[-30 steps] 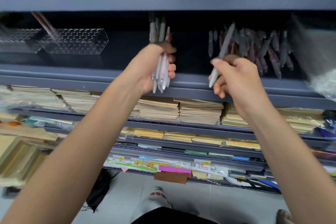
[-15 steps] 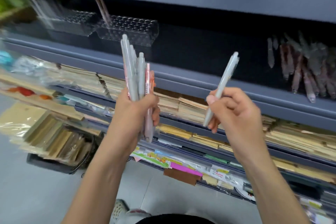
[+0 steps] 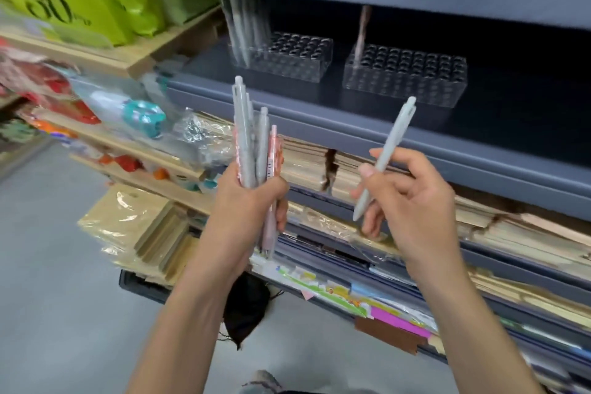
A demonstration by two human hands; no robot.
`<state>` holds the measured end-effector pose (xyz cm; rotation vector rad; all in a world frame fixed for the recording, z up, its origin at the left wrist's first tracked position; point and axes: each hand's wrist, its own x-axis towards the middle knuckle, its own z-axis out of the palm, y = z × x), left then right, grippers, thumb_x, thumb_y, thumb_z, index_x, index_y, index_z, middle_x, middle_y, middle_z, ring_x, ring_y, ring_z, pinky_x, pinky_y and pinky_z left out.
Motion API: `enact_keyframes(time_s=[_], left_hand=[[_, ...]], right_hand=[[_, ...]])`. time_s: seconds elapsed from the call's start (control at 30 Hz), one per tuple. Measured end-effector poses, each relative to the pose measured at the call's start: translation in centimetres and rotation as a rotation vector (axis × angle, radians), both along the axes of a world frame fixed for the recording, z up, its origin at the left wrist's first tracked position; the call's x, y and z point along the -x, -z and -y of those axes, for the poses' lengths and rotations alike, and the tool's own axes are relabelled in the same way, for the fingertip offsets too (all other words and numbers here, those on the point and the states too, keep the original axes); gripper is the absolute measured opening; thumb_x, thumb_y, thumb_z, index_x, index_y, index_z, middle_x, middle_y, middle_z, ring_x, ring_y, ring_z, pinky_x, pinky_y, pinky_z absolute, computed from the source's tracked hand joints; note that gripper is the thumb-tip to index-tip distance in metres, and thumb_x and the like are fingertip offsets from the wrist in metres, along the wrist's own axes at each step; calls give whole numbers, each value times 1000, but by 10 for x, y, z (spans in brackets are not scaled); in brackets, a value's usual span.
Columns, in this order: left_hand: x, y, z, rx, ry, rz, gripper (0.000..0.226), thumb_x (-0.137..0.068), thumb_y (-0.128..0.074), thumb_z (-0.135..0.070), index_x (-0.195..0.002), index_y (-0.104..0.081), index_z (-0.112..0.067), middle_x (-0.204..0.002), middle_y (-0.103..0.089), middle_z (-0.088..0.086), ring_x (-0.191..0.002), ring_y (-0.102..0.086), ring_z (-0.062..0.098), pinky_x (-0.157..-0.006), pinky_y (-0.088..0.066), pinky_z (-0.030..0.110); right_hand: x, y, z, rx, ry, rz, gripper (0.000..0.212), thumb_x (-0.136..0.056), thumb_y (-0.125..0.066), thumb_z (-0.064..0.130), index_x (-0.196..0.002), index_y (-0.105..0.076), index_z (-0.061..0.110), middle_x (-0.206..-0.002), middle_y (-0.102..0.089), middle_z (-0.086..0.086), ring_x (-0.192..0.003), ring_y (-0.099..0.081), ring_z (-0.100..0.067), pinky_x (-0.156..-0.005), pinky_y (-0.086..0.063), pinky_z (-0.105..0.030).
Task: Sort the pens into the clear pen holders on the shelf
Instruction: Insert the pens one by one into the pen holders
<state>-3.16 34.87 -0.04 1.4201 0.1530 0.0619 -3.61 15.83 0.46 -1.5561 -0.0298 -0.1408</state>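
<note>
The left hand [image 3: 248,201] is clenched round a bundle of pens [image 3: 252,150]: slim matte grey barrels plus a pink patterned one, standing nearly upright, clicker ends up, tips poking out below the fist. The right hand [image 3: 412,201] pinches a single grey pen [image 3: 385,160], smooth and round, slanted with its clip end up-right and tip down-left. On the dark grey shelf [image 3: 479,153] above the hands sit a clear holder [image 3: 300,64] beyond the left hand and a second clear holder [image 3: 406,80] beyond the right, both boxy see-through plastic with rows of round holes
</note>
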Motion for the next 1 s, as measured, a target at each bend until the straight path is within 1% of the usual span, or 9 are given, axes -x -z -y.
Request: enact_keyframes(time_s=[0.17, 0.27, 0.33, 0.43, 0.57, 0.63, 0.83, 0.93, 1.0], left_hand=[[-27, 2, -56, -27, 75, -17, 20, -71, -63, -4, -88, -56, -11, -59, -50, 4, -46, -46, 19, -45, -42, 29], [-44, 1, -78, 4, 118, -26, 20, -73, -64, -5, -89, -56, -13, -60, -51, 3, -46, -46, 19, -44, -43, 28], [-57, 1, -89, 1, 145, -28, 19, -73, -65, -6, -86, -54, -13, -57, -50, 4, -46, -46, 21, -44, -42, 29], [-78, 1, -101, -15, 157, -29, 20, -73, -68, -7, -84, -52, -13, -55, -50, 3, -46, -46, 21, -45, -43, 31], [-100, 1, -115, -32, 175, -43, 19, -87, -69, -7, -96, -55, -16, -56, -54, 0, -49, -51, 19, -48, -48, 32], [-109, 2, -121, -25, 162, -51, 19, -90, -70, -11, -102, -57, -19, -58, -54, -1, -50, -52, 18, -49, -49, 32], [-132, 2, -137, -18, 110, -20, 17, -89, -72, -14, -98, -58, -17, -62, -55, -2, -55, -54, 17, -54, -50, 33], [-140, 2, -143, -1, 118, -5, 18, -89, -72, -15, -100, -58, -17, -65, -55, -1, -57, -54, 18, -54, -50, 30], [-144, 2, -147, 7, 144, 5, 18, -89, -72, -15, -101, -57, -16, -65, -54, -1, -57, -52, 18, -54, -50, 31]], right_hand=[[-25, -2, -57, -19, 69, 41, 15, -94, -63, 29, -107, -62, 22, -75, -73, -9, -49, -65, -25, -45, -52, -26], [-41, -8, -79, -2, 80, 43, 12, -97, -57, 19, -109, -59, 19, -78, -72, -10, -58, -69, -27, -52, -55, -27], [-56, -13, -90, 17, 70, 49, 15, -97, -55, 13, -110, -58, 19, -82, -73, -8, -63, -71, -27, -57, -57, -27], [-82, -18, -105, 67, 52, 82, 17, -97, -55, 11, -111, -58, 18, -83, -73, -8, -67, -71, -25, -61, -59, -30], [-119, -19, -118, 154, 82, 98, 15, -94, -61, 15, -108, -62, 20, -80, -74, -3, -70, -72, -19, -65, -60, -28], [-136, -18, -123, 183, 90, 96, 10, -94, -61, 19, -104, -63, 22, -79, -74, -1, -71, -72, -17, -67, -60, -29], [-174, -15, -140, 205, 112, 140, 8, -93, -60, 22, -91, -66, 27, -82, -74, 5, -73, -71, -11, -66, -57, -20], [-185, -14, -146, 165, 144, 160, 12, -92, -61, 17, -90, -67, 27, -82, -73, 3, -75, -71, -11, -67, -55, -18], [-193, -18, -149, 142, 199, 196, 15, -91, -63, 12, -91, -65, 26, -80, -72, 4, -75, -71, -12, -68, -55, -21]])
